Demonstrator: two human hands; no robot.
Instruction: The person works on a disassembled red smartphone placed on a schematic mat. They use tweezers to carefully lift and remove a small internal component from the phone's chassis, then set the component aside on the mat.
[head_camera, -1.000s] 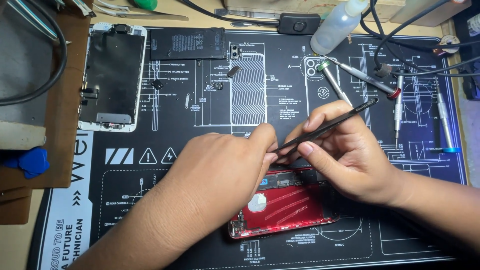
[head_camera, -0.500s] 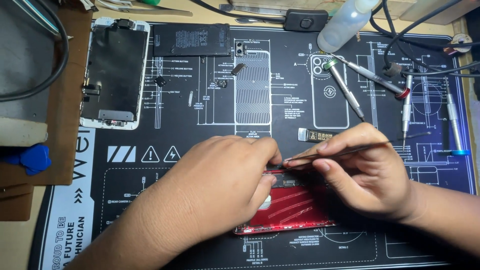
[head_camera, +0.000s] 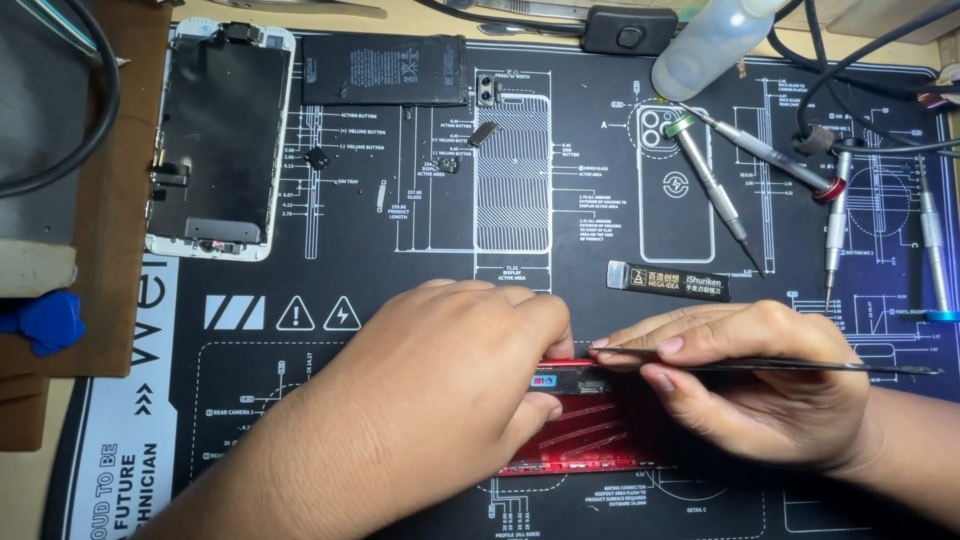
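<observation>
Right hand (head_camera: 760, 390) pinches tweezers (head_camera: 780, 364) over black mat (head_camera: 400, 270).

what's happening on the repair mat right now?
A person is working on an opened red phone housing lying on the black repair mat. The left hand steadies its top edge; the right hand holds thin metal tweezers nearly flat, tip at that edge. The removed screen assembly, battery and several screwdrivers lie aside.
</observation>
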